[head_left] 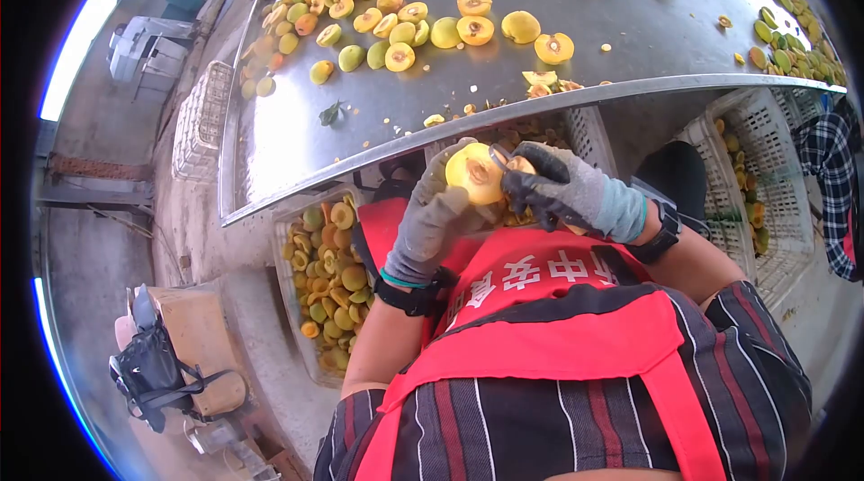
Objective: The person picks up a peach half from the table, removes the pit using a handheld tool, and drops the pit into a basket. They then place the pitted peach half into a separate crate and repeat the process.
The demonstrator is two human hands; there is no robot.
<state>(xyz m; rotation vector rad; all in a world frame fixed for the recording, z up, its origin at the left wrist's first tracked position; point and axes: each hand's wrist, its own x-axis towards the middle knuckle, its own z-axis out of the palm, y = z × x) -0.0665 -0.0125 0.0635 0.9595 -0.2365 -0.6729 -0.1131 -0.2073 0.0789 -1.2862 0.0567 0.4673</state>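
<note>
Both of my hands wear grey gloves and meet just below the metal table's near edge. My left hand (435,211) holds a halved yellow fruit (474,174), its cut face toward me. My right hand (562,188) has its dark-tipped fingers closed round a small tool (499,157) with a curved metal end, which touches the right side of the fruit half. A smaller yellow-orange piece (519,166) shows by those fingers. Beneath the hands, more fruit pieces are partly hidden.
Fruit halves (474,29) lie across the metal table (405,112), piled at its far left and right. A crate (297,301) of halves stands lower left, another crate (783,184) at right. A co-worker's checked sleeve (828,184) shows at far right. A bag (153,373) rests lower left.
</note>
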